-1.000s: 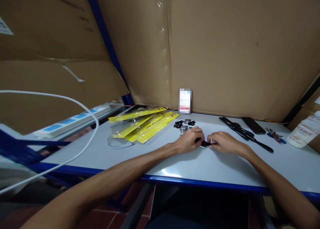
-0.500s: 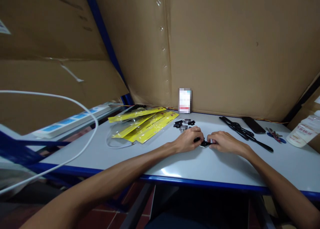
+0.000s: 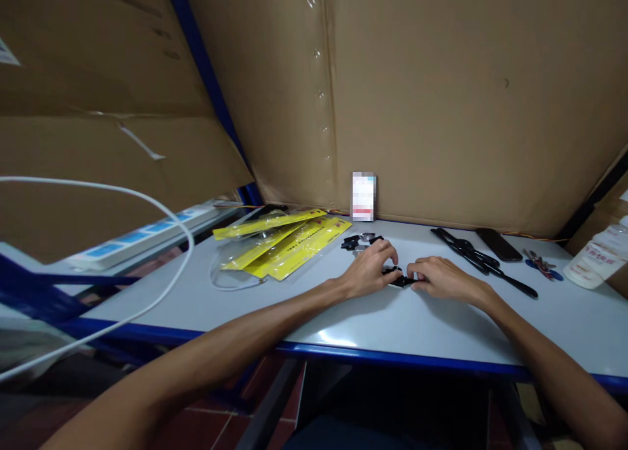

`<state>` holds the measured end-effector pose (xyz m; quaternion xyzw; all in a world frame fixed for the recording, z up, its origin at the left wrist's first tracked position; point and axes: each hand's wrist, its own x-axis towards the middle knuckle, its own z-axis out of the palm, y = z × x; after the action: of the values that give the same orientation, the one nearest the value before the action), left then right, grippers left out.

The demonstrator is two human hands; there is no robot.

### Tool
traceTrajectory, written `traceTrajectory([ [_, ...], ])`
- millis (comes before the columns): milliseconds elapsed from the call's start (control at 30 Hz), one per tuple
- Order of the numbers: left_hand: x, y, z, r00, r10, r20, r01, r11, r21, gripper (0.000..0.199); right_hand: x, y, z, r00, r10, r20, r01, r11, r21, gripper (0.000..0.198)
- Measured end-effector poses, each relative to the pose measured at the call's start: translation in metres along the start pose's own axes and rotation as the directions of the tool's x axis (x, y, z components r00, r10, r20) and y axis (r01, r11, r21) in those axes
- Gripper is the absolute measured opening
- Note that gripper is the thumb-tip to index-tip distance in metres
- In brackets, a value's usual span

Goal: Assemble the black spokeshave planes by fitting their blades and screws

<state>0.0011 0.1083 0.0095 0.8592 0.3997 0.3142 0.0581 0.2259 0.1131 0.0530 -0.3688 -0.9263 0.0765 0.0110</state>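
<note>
A small black part (image 3: 403, 281) with a shiny edge is at the table between my two hands. My right hand (image 3: 436, 276) pinches its right end between thumb and fingers. At its left end is my left hand (image 3: 370, 267), its thumb against the part and its forefinger lifted and curved away from the thumb. Just behind my left hand lie several small black pieces (image 3: 350, 242) and shiny metal pieces (image 3: 367, 237), partly hidden by the fingers.
Yellow-backed clear packages (image 3: 299, 250) are piled on the left of the table (image 3: 314, 319). Long black two-handled tools (image 3: 466, 250), a dark phone (image 3: 499, 244), keys (image 3: 542, 263) and a white bottle (image 3: 596, 260) are at right. A lit phone (image 3: 363, 198) leans on the cardboard (image 3: 441, 110).
My left hand's forefinger has lifted off and the fingers have spread, baring more of the black part. My right hand stays in place with its pinch.
</note>
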Motion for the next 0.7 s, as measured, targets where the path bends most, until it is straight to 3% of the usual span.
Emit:
traceTrajectory([
  [67, 0.000, -0.002, 0.001, 1.000, 0.012, 0.021, -0.013, 1.000, 0.014, 0.011, 0.000, 0.000, 0.000, 1.000, -0.001, -0.001, 0.002, 1.000, 0.004, 0.013],
  [200, 0.002, -0.005, 0.003, 0.987, 0.134, 0.084, -0.131, 0.991, -0.042, 0.038, 0.000, 0.001, 0.000, 1.000, -0.009, 0.000, 0.009, 1.000, 0.016, 0.014],
  [300, 0.003, -0.007, 0.003, 0.995, 0.090, 0.048, -0.088, 0.995, -0.056, 0.044, 0.000, 0.001, 0.000, 1.000, -0.007, 0.001, 0.007, 1.000, 0.014, 0.014],
  [400, 0.005, -0.012, 0.000, 0.997, -0.079, 0.018, 0.079, 0.997, 0.017, 0.038, 0.000, 0.001, 0.001, 1.000, -0.009, -0.001, 0.009, 1.000, 0.008, 0.012],
  [467, 0.005, -0.014, -0.003, 0.991, -0.124, 0.044, 0.119, 0.989, 0.090, 0.028, 0.000, 0.001, 0.001, 1.000, -0.007, -0.003, 0.007, 1.000, 0.007, 0.010],
  [700, 0.004, -0.005, -0.008, 0.989, -0.033, 0.147, -0.001, 0.974, 0.227, 0.019, -0.002, -0.001, -0.001, 1.000, 0.004, -0.004, -0.004, 1.000, 0.018, 0.013],
])
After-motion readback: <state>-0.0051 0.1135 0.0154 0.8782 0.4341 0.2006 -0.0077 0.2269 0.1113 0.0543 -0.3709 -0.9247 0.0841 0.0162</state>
